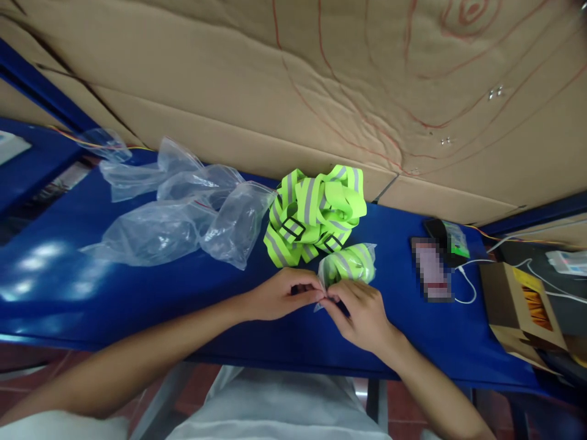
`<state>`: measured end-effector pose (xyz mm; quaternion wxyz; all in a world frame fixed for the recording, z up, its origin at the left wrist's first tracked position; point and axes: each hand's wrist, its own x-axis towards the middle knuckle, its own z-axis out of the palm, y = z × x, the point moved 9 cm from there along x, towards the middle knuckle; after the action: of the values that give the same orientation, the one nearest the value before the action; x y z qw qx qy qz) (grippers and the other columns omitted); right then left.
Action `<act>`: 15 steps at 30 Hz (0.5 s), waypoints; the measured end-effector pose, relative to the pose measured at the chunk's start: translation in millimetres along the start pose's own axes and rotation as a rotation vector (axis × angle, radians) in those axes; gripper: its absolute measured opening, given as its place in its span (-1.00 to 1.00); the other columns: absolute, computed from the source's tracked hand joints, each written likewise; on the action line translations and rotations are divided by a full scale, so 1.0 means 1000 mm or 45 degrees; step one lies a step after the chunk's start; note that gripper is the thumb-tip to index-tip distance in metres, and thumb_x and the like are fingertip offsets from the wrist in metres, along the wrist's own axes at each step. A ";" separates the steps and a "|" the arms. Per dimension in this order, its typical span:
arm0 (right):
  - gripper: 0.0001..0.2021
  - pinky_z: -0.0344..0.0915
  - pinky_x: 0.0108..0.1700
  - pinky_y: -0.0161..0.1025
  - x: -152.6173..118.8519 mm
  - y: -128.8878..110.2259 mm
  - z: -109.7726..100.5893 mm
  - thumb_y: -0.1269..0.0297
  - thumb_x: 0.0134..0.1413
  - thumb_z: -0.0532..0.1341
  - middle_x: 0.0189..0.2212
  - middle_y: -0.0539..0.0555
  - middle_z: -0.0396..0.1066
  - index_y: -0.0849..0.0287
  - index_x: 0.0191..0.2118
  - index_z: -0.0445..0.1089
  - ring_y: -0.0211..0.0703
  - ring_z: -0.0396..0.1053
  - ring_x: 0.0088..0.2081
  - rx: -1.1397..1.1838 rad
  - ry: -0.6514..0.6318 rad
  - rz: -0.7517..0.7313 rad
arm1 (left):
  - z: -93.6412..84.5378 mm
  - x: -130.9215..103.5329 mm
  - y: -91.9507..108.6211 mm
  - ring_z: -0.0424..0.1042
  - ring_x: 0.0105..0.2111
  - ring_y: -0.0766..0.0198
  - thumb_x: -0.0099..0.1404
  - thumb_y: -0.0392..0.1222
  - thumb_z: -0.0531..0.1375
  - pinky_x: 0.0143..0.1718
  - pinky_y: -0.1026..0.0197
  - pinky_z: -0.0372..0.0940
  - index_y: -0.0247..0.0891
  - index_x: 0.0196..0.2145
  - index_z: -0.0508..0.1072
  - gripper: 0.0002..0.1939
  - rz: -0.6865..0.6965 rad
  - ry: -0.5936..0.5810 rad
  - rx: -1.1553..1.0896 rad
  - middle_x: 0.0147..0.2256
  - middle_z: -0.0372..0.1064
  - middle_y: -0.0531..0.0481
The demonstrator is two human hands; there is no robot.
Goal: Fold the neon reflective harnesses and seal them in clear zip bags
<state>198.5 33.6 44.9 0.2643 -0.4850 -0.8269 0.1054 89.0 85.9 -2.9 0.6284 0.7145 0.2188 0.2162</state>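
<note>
Right near the front of the blue surface (257, 345), the left hand (287, 296) and right hand (364, 311) meet, fingertips pinched on the edge of a clear bag (370, 255)! Inside sits a bundled neon strap (349, 263), just in front of the loose strap pile (316, 201). It looks light and squashy, hardly fragile; that thin film is probably slippery and floppy, so a fine pinch suits the edge, while the padded bundle seems the surer place to lift.

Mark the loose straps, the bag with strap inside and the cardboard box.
Loose straps (315, 206), head view: band near the heap's middle.
Bag with strap inside (352, 264), head view: its bulging face.
Cardboard box (508, 299), head view: brown side panel.
</note>
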 end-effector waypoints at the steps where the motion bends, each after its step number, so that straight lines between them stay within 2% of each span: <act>1: -0.85 0.25 -0.28 -0.20 0.000 0.000 0.000 0.25 0.40 0.21 -0.42 -0.01 0.47 0.13 -0.26 0.38 -0.19 0.43 -0.38 -0.010 -0.008 -0.007 | -0.001 0.000 0.000 0.45 -0.31 0.31 0.50 0.03 0.18 -0.23 0.32 0.30 -0.32 -0.24 0.56 -0.65 0.005 0.010 0.021 -0.32 0.53 -0.04; 7: -0.87 0.26 -0.27 -0.16 -0.002 -0.003 0.000 0.38 0.39 0.13 -0.41 0.01 0.49 0.14 -0.21 0.40 -0.17 0.43 -0.38 -0.035 -0.017 -0.087 | -0.008 0.000 -0.009 0.39 -0.44 0.37 0.39 0.04 0.30 -0.40 0.36 0.26 -0.30 -0.23 0.55 -0.70 -0.095 0.157 0.059 -0.41 0.46 0.03; 15: -0.86 0.26 -0.27 -0.13 -0.001 -0.008 0.001 0.43 0.39 0.12 -0.40 0.05 0.49 0.17 -0.22 0.40 -0.13 0.44 -0.37 -0.014 -0.040 -0.176 | 0.002 0.000 -0.005 0.39 -0.44 0.36 0.45 0.05 0.23 -0.42 0.35 0.23 -0.32 -0.21 0.53 -0.67 -0.043 0.077 0.081 -0.39 0.47 0.01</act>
<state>192.5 28.6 46.6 0.2552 -0.4265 -0.8630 0.0901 90.2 85.3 -8.5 0.6019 0.7236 0.2564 0.2200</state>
